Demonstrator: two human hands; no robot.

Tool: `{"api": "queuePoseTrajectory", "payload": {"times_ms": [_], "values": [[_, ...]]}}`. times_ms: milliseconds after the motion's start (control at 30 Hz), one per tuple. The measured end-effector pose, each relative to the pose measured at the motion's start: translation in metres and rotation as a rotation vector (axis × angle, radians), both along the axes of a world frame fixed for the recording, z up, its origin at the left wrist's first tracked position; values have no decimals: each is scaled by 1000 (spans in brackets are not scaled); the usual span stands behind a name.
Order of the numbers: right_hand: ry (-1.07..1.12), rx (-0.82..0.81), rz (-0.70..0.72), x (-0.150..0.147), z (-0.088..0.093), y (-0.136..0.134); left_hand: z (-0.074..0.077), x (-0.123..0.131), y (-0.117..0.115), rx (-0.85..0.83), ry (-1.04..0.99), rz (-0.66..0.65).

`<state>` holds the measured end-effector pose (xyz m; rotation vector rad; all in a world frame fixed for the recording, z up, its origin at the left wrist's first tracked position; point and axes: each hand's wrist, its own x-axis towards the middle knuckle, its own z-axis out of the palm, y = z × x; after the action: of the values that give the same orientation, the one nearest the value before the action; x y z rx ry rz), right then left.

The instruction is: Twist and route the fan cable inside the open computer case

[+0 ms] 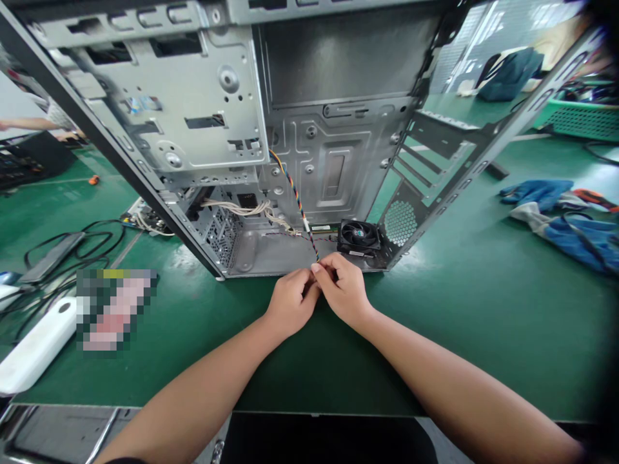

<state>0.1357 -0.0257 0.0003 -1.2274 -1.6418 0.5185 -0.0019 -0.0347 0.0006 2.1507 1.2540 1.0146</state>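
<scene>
- Together, just in front of the computer case [338,138], the left hand [293,301] and right hand [345,290] pinched one multicoloured cable [296,193], fingertips closed (its end was hidden under them).
- That cable came down inside the case from behind a metal panel [174,138].
- On the case's floor, toward its right side, sat a black fan [358,236].
- Right of the case lay blue gloves [587,229]; left of it, a white power strip [41,345].

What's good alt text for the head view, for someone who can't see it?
A person's left hand and right hand meet at a multicoloured cable running from an open computer case. The case stands on a green table with a black fan inside.
</scene>
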Motion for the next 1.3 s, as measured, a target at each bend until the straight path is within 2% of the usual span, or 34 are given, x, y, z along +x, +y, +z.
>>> {"api": "queuePoseTrajectory", "payload": {"times_ms": [1300], "values": [[-24, 42, 14, 0, 5, -4, 2, 0, -1, -15, 43, -22]]}}
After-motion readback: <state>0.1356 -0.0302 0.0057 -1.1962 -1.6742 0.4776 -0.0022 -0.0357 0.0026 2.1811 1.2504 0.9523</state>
